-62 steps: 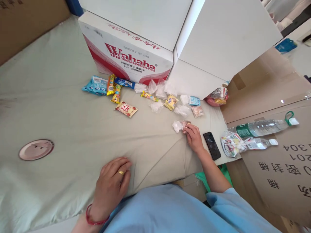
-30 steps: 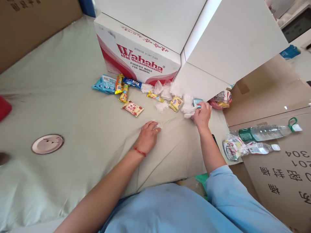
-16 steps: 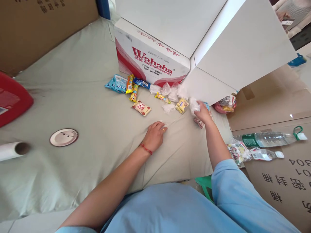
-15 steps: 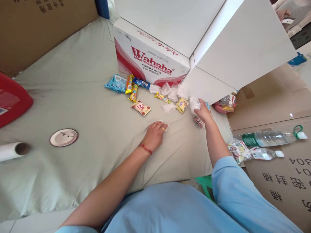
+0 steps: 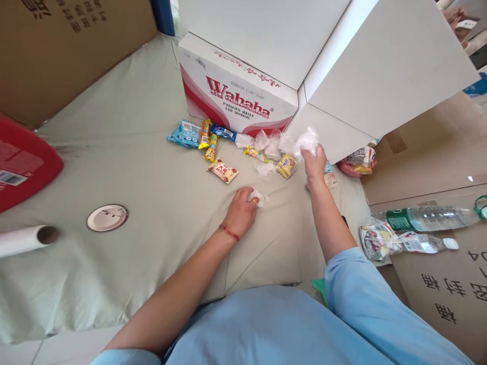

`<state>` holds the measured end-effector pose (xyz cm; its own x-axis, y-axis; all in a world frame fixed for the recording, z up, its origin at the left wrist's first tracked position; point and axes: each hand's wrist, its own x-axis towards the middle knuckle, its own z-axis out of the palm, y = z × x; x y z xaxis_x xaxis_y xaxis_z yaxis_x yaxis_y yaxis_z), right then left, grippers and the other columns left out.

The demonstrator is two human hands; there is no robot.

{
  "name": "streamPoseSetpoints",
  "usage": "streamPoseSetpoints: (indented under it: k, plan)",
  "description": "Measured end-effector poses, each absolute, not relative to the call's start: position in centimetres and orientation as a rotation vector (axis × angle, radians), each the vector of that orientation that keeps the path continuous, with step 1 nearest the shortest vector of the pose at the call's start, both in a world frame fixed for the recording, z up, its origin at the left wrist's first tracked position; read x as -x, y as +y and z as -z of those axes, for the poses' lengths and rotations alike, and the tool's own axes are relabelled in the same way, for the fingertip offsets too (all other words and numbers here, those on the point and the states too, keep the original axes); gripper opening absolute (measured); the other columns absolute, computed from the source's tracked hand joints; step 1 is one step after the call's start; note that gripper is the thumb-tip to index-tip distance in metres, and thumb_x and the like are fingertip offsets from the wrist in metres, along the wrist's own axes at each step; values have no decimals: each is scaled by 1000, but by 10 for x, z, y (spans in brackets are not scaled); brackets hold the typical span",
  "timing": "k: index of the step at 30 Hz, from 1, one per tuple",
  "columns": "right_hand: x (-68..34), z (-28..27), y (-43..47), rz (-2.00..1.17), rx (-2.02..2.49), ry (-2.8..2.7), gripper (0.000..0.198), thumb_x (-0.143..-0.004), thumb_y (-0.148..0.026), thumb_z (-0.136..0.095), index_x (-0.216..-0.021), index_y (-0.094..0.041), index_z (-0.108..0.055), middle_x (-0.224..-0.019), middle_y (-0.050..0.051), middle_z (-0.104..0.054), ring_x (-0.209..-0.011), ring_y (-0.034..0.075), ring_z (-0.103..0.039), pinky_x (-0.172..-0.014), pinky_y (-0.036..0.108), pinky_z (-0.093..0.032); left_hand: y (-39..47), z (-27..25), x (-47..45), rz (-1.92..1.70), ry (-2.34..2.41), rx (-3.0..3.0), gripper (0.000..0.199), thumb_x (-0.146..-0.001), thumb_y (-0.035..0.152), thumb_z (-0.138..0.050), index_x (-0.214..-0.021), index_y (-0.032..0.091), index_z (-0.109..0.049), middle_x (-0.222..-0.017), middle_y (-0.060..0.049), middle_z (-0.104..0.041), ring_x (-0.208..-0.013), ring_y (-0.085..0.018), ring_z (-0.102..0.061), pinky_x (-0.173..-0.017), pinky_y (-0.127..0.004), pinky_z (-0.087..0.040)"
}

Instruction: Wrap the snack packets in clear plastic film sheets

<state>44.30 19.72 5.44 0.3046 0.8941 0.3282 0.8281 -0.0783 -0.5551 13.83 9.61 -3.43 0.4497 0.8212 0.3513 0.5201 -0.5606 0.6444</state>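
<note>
My right hand (image 5: 315,163) grips a crumpled clear plastic bag (image 5: 307,141), raised a little over the cloth close to the white boxes. Its forearm partly covers some small snack packs (image 5: 329,177). My left hand (image 5: 242,209) rests on the cloth, fingers curled around another crumpled clear plastic bag (image 5: 259,197). Beyond it lie a red-and-cream snack packet (image 5: 222,171), a pale yellow snack packet (image 5: 286,166), a small yellow wrapper (image 5: 256,153) and several more crumpled clear bags (image 5: 272,147).
A Wahaha carton (image 5: 239,96) stands behind the snacks, with blue packets (image 5: 185,134) at its left. On the left are a round badge (image 5: 107,217), a white roll (image 5: 23,240) and a red container (image 5: 26,162). Plastic bottles (image 5: 437,218) lie at right.
My right hand has lifted its clear bag and moved slightly up and left. My left hand has stayed nearly in place, with more of its bag showing. The view has shifted a little.
</note>
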Motion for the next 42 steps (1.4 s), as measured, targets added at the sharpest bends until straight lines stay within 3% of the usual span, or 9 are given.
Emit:
streamPoseSetpoints:
  k: [5, 8, 10, 13, 18, 23, 29, 37, 42]
  plan:
    - [-381, -47, 237, -332, 2031, -1590, 49, -86, -50, -66, -123, -18, -60, -117, 12, -70, -110, 30, -65, -103, 45, -51, 97, 33, -137, -883, 1104, -2297, 25, -91, 12, -51, -99, 18, -74, -130, -14, -62, -124, -29, -54, -108, -51, -51]
    - [-371, -45, 243, -524, 2024, -1638, 72, -77, -46, -79, -137, -15, -54, -127, 16, -68, -110, 30, -67, -99, 44, -53, 97, 33, -137, -905, 1100, -2306, 26, -91, 11, -50, -99, 18, -74, -128, -15, -63, -123, -30, -55, -108, -53, -52]
    - [-380, -48, 236, -595, 1963, -1643, 80, -79, -45, -77, -147, -14, -47, -137, 17, -63, -107, 28, -68, -93, 41, -57, 97, 33, -137, -915, 1095, -2293, 26, -90, 11, -50, -100, 17, -74, -128, -16, -63, -124, -30, -55, -108, -53, -52]
    - [-402, -54, 215, -423, 2022, -1634, 71, -87, -40, -67, -149, -13, -47, -142, 20, -58, -111, 29, -69, -93, 40, -57, 96, 32, -138, -907, 1080, -2278, 27, -90, 10, -50, -101, 17, -74, -130, -17, -63, -125, -31, -55, -108, -54, -52]
    - [-408, -44, 191, -148, 2219, -1717, 41, -89, -29, -56, -124, -13, -69, -123, 19, -68, -118, 33, -63, -110, 48, -46, 96, 30, -138, -897, 1098, -2272, 27, -89, 9, -51, -101, 17, -74, -129, -17, -63, -125, -31, -55, -108, -53, -52]
    - [-390, -19, 182, -10, 2112, -1872, 63, -87, -38, -67, -145, -16, -56, -154, 19, -51, -144, 36, -39, -121, 53, -33, 96, 31, -136, -898, 1087, -2261, 26, -89, 10, -52, -101, 18, -74, -129, -16, -63, -124, -31, -55, -108, -53, -52]
    - [-422, -11, 166, 83, 2141, -1765, 45, -89, -20, -55, -133, -17, -66, -158, 19, -43, -147, 36, -31, -124, 58, -27, 96, 32, -135, -946, 1121, -2254, 24, -89, 10, -52, -98, 17, -73, -130, -15, -60, -125, -30, -54, -107, -52, -52]
    - [-475, -19, 174, 79, 2218, -1684, 51, -84, -15, -53, -133, -11, -64, -142, 22, -51, -133, 32, -47, -119, 49, -37, 98, 34, -136, -950, 1145, -2229, 25, -88, 10, -48, -93, 18, -72, -116, -12, -58, -111, -26, -53, -98, -46, -53]
    - [-484, -29, 189, 31, 2195, -1772, 55, -83, -22, -59, -137, -17, -61, -137, 19, -58, -128, 33, -50, -117, 54, -36, 98, 35, -135, -933, 1101, -2242, 26, -88, 11, -49, -94, 19, -72, -116, -11, -59, -110, -25, -53, -97, -45, -53]
